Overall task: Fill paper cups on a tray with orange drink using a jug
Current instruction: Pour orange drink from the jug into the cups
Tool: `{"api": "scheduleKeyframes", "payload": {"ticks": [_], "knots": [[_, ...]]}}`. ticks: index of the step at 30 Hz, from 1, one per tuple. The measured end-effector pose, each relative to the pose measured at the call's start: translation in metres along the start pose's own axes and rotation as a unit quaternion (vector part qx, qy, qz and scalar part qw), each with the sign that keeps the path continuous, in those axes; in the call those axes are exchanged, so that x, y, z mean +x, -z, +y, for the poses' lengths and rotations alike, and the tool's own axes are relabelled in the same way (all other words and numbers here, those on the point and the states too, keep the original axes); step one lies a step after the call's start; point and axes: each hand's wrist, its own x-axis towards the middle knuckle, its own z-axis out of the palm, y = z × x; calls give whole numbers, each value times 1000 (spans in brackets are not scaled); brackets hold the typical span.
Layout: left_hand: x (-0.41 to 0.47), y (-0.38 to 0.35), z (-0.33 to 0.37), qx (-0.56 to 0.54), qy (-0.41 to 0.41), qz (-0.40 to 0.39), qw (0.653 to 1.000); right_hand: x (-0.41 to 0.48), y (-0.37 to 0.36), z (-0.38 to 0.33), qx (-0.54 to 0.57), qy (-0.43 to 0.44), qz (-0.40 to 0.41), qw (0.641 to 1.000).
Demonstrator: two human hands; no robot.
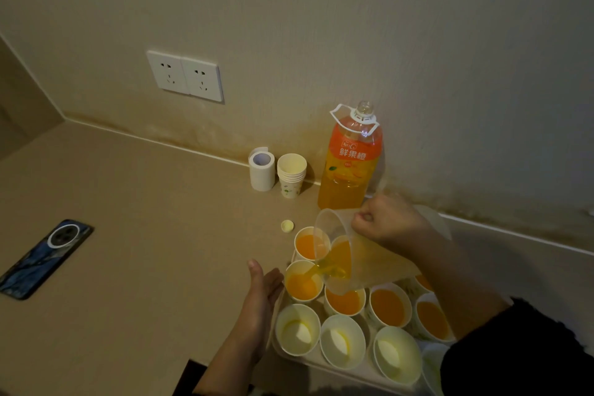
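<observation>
A clear plastic jug point(337, 254) is lying tipped over the pale tray point(321, 367), its long axis running from 2 o'clock down to 8 o'clock. Its open mouth is pointing toward 8 o'clock, and orange drink is streaming from the lip into a white paper cup point(303, 284) in the tray's left column. Around it on the beige countertop point(144, 219), a dark blue phone point(45, 259) is lying face down far out at 9 o'clock, and a white double wall socket point(185, 75) is sitting on the wall at 10 o'clock. A white paper roll point(262, 170) and a stack of white paper cups point(291, 175) are standing side by side at 11 o'clock. A small yellow bottle cap point(287, 226) is resting just beyond the tray, and an uncapped orange drink bottle point(352, 161) is standing at 12 o'clock behind the jug. Five more cups on the tray are holding drink; the three front cups point(342, 341) are standing unfilled at 6 o'clock. The left hand point(260, 296) is lying flat along the tray's left rim, fingers straight and grasping nothing. The right hand point(392, 222), coming in from 4 o'clock in a dark sleeve, is curling its fingers round the jug's upper side, knuckles up.
</observation>
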Motion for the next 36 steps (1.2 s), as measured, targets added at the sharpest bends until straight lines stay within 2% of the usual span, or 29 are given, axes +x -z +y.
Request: {"api": "scheduleKeyframes", "payload": {"ticks": [36], "knots": [[-8,-4,7,31,-4,-4,1000,-2,0,-2,14,-6,23,1000]]}}
